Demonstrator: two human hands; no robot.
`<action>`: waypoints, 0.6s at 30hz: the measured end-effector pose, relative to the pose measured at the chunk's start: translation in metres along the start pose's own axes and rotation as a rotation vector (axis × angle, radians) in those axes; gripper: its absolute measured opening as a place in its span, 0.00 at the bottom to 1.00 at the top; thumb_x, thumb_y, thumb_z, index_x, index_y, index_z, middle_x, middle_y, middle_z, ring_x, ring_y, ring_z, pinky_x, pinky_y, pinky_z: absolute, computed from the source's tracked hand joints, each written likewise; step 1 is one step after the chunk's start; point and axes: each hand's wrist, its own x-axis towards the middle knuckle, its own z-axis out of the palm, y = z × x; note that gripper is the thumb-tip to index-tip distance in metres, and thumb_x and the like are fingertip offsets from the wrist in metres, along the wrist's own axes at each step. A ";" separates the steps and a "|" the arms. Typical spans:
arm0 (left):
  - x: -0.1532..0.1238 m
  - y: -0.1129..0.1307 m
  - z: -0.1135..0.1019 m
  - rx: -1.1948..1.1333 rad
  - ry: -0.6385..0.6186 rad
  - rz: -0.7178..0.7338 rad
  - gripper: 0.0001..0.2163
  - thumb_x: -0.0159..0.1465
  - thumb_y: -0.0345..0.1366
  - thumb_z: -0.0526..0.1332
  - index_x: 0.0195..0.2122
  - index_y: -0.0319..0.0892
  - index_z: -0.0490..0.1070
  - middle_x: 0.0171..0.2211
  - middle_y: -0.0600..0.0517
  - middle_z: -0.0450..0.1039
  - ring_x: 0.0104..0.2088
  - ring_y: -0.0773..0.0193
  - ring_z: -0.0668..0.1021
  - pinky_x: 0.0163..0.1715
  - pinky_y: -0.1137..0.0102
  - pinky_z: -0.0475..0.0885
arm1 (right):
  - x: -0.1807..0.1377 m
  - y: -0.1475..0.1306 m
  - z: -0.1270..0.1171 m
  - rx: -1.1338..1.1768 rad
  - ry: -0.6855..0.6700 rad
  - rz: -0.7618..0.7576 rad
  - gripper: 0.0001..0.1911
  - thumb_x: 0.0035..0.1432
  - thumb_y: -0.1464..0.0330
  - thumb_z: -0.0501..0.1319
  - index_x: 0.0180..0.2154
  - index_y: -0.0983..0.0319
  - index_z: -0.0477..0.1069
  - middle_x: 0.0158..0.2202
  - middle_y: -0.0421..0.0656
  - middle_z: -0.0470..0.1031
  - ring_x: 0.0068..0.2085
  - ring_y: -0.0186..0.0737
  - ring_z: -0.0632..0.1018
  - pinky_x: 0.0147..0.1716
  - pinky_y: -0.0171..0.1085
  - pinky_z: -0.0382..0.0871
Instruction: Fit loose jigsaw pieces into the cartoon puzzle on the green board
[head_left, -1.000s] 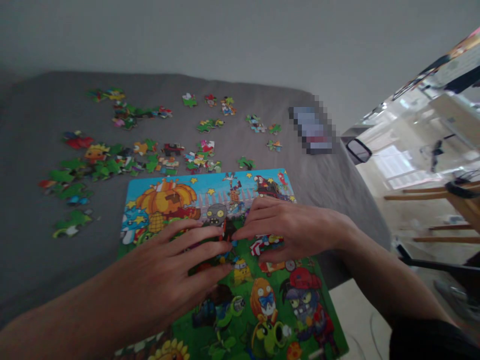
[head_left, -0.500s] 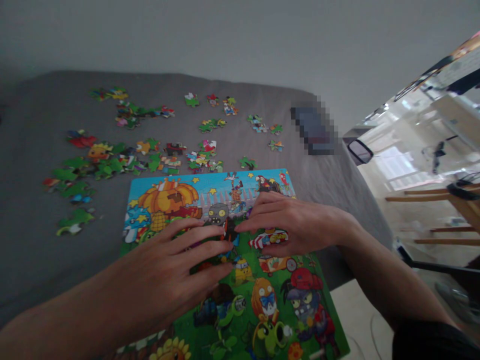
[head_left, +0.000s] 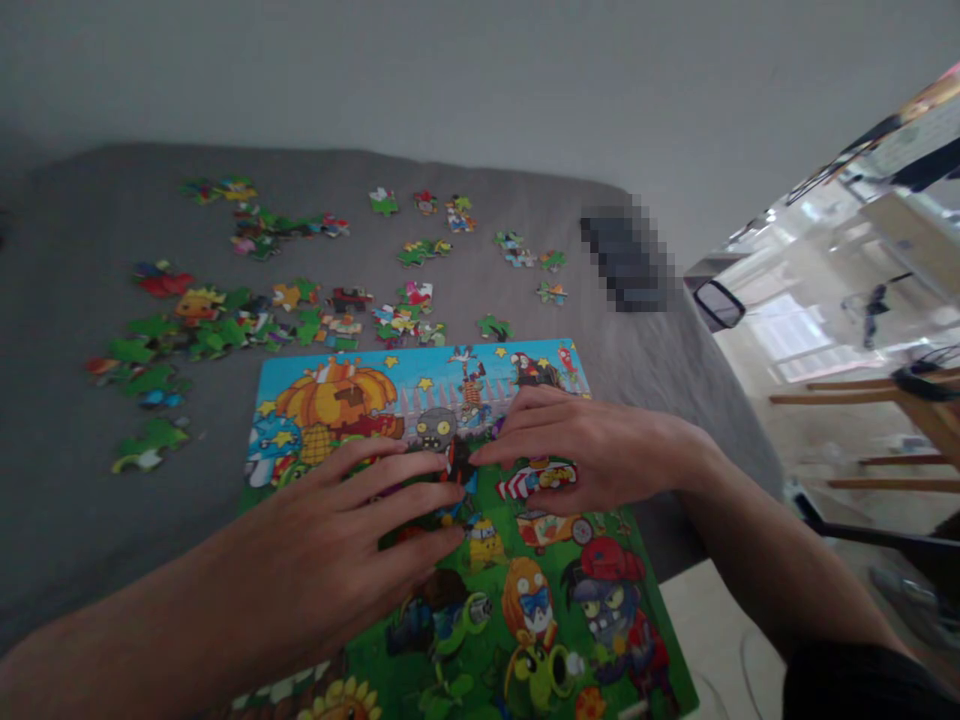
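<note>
A colourful cartoon jigsaw board (head_left: 525, 620) lies on a grey cloth-covered surface (head_left: 67, 500) in front of me. My left hand (head_left: 345, 545) rests flat on the middle of the board, fingers stretched out to the right. My right hand (head_left: 585, 450) lies flat on the board from the right, fingers pointing left. The fingertips of both hands nearly meet at a dark puzzle piece (head_left: 456, 462) in the picture's centre. Neither hand grips anything.
Several loose puzzle pieces (head_left: 225, 325) are scattered over the cloth beyond the board, more pieces (head_left: 435, 210) farther back. A blurred dark object (head_left: 630, 255) sits near the far right corner. The surface's right edge drops to a floor with wooden furniture (head_left: 885, 400).
My right hand slid slightly toward me over the board; the camera shifted a little. My left hand has hardly moved.
</note>
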 end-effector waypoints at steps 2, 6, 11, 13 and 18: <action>0.000 0.000 0.000 0.009 0.005 0.005 0.14 0.78 0.38 0.51 0.50 0.50 0.78 0.52 0.56 0.80 0.57 0.58 0.74 0.65 0.62 0.58 | 0.000 0.000 0.000 -0.005 0.008 -0.005 0.24 0.64 0.71 0.67 0.61 0.64 0.72 0.50 0.48 0.82 0.51 0.45 0.75 0.57 0.46 0.68; 0.002 0.000 -0.002 0.029 0.001 0.007 0.16 0.79 0.37 0.48 0.50 0.49 0.78 0.52 0.56 0.80 0.58 0.58 0.74 0.64 0.62 0.57 | 0.000 0.002 0.000 0.001 0.021 -0.022 0.25 0.64 0.71 0.67 0.62 0.64 0.71 0.51 0.48 0.82 0.52 0.45 0.76 0.57 0.45 0.68; 0.003 -0.001 -0.004 0.050 0.008 0.037 0.17 0.79 0.36 0.48 0.50 0.50 0.78 0.51 0.56 0.81 0.57 0.59 0.74 0.63 0.63 0.58 | 0.001 0.002 0.002 0.007 0.025 -0.021 0.25 0.64 0.71 0.67 0.62 0.63 0.71 0.52 0.48 0.82 0.52 0.44 0.76 0.57 0.45 0.68; 0.002 -0.001 -0.002 0.051 0.025 0.032 0.17 0.79 0.37 0.48 0.49 0.50 0.79 0.51 0.57 0.81 0.57 0.59 0.75 0.64 0.64 0.57 | 0.002 0.001 0.000 0.014 0.027 -0.041 0.25 0.64 0.70 0.67 0.62 0.63 0.71 0.52 0.48 0.82 0.52 0.44 0.76 0.57 0.45 0.68; -0.003 -0.001 0.006 0.011 0.055 -0.019 0.15 0.79 0.41 0.50 0.51 0.52 0.78 0.54 0.58 0.80 0.60 0.61 0.73 0.68 0.65 0.52 | -0.010 0.020 -0.020 -0.075 0.333 0.032 0.21 0.66 0.66 0.65 0.59 0.56 0.73 0.49 0.43 0.83 0.50 0.44 0.78 0.56 0.47 0.69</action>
